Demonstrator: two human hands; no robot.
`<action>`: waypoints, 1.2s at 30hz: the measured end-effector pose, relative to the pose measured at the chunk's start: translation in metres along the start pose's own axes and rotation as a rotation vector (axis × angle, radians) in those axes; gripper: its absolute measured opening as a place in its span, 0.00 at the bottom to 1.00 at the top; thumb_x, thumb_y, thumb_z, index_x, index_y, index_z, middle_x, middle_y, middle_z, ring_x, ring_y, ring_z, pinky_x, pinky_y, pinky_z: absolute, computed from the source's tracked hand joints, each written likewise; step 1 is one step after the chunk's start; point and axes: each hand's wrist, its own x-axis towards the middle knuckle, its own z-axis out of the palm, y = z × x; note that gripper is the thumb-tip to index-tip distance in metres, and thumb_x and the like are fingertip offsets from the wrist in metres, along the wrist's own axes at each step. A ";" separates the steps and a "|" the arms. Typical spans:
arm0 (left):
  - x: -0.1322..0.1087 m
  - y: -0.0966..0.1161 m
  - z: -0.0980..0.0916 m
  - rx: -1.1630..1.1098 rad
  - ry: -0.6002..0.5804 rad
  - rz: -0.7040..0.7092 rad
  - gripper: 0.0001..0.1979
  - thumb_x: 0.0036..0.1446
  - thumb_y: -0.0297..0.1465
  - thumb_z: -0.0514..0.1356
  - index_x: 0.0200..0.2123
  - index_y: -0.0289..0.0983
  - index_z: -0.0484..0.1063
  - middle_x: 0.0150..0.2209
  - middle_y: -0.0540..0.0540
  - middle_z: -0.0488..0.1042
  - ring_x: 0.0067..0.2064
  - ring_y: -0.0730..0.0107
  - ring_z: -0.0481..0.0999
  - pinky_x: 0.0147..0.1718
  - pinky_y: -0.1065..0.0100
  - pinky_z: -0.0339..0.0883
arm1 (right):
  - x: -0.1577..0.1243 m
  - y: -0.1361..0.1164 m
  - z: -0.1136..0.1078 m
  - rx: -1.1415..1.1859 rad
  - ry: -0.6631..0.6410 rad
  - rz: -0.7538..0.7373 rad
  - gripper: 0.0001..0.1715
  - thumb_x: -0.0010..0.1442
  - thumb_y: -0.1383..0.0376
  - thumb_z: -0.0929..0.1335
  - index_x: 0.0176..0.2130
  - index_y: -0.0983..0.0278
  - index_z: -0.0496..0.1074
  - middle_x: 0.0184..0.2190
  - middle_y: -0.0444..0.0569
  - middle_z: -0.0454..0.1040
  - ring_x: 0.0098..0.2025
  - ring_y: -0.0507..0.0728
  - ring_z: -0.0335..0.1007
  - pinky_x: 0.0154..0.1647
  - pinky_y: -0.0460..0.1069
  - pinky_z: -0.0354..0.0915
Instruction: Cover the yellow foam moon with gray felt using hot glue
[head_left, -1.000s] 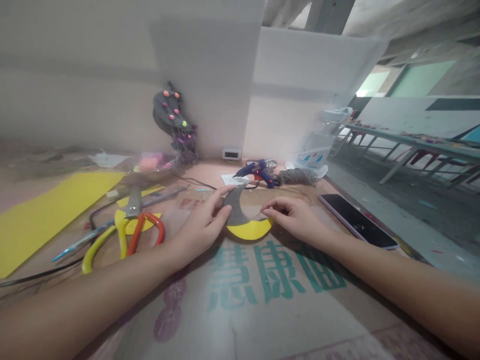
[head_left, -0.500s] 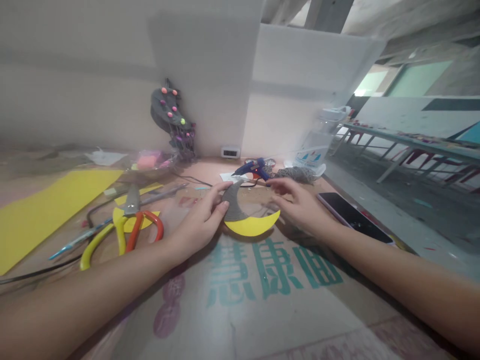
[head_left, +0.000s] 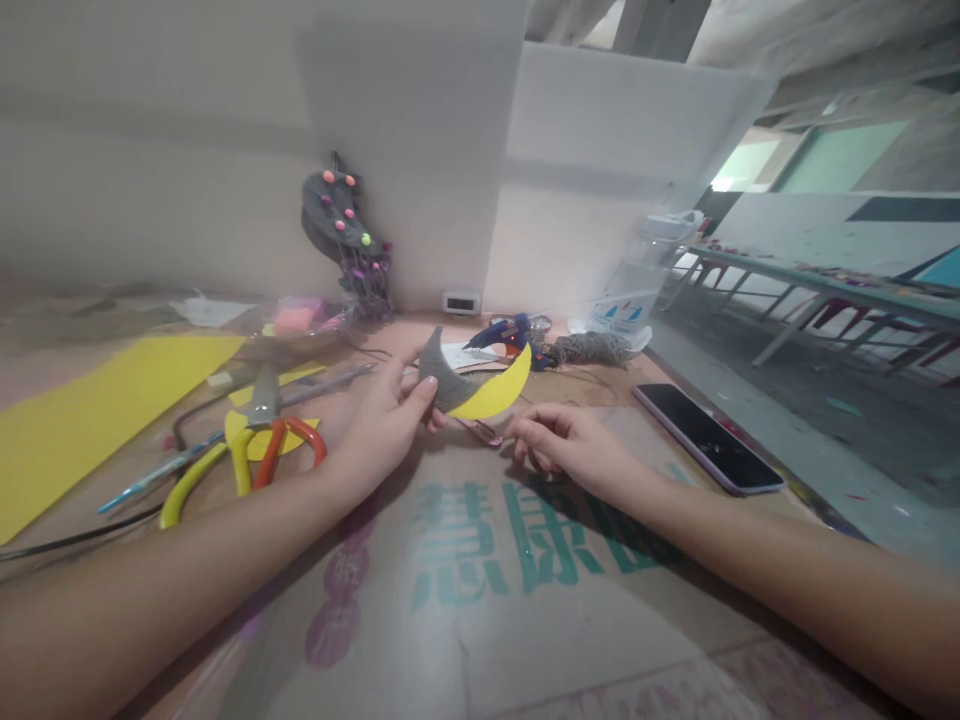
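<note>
A crescent point(head_left: 491, 394), grey with yarn on its left part and bare yellow on its right, is tilted above the table. My left hand point(head_left: 401, 405) pinches its grey end between thumb and fingers. To the right and nearer me, my right hand point(head_left: 551, 440) has its fingers curled together; a thin strand seems to run near the fingertips, but what they hold is too small to make out. Behind the crescent lie a blue glue gun point(head_left: 501, 332) and a bundle of grey yarn point(head_left: 592, 348).
Scissors point(head_left: 262, 410) with yellow and orange handles, a blue pen point(head_left: 161, 475) and yellow sheet point(head_left: 112, 410) lie left. A phone point(head_left: 709, 438) is on the right. At the back stand a decorated grey crescent point(head_left: 330, 215) and small clock point(head_left: 461, 302).
The crescent has turned, its yellow tip swinging upward, and moved slightly left with my left hand. My right hand has come down and toward me, its fingers now more curled.
</note>
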 end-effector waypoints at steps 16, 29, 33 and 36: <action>-0.012 0.009 0.004 0.296 -0.146 0.055 0.15 0.56 0.43 0.58 0.39 0.38 0.72 0.33 0.49 0.76 0.32 0.67 0.73 0.27 0.70 0.66 | 0.002 0.006 0.007 0.221 0.021 0.013 0.19 0.51 0.52 0.70 0.29 0.65 0.65 0.20 0.39 0.66 0.18 0.45 0.57 0.16 0.42 0.53; -0.017 0.012 0.007 0.434 -0.169 0.178 0.15 0.57 0.42 0.57 0.39 0.37 0.72 0.31 0.50 0.75 0.30 0.69 0.71 0.28 0.70 0.64 | -0.001 0.005 0.008 0.146 0.053 0.002 0.15 0.54 0.56 0.67 0.25 0.64 0.63 0.14 0.37 0.60 0.16 0.45 0.52 0.15 0.42 0.49; -0.015 0.015 0.006 0.390 -0.144 0.107 0.16 0.56 0.43 0.57 0.38 0.37 0.72 0.33 0.49 0.76 0.33 0.68 0.72 0.30 0.70 0.65 | 0.001 0.005 0.008 0.148 0.006 0.011 0.09 0.53 0.64 0.66 0.24 0.65 0.64 0.16 0.39 0.64 0.17 0.45 0.55 0.17 0.42 0.52; -0.010 0.014 0.002 0.336 -0.058 0.006 0.17 0.56 0.45 0.56 0.36 0.36 0.72 0.30 0.49 0.75 0.31 0.67 0.73 0.28 0.70 0.64 | 0.004 0.005 0.006 0.179 -0.098 0.038 0.04 0.52 0.69 0.65 0.32 0.66 0.68 0.23 0.43 0.71 0.19 0.45 0.60 0.19 0.41 0.56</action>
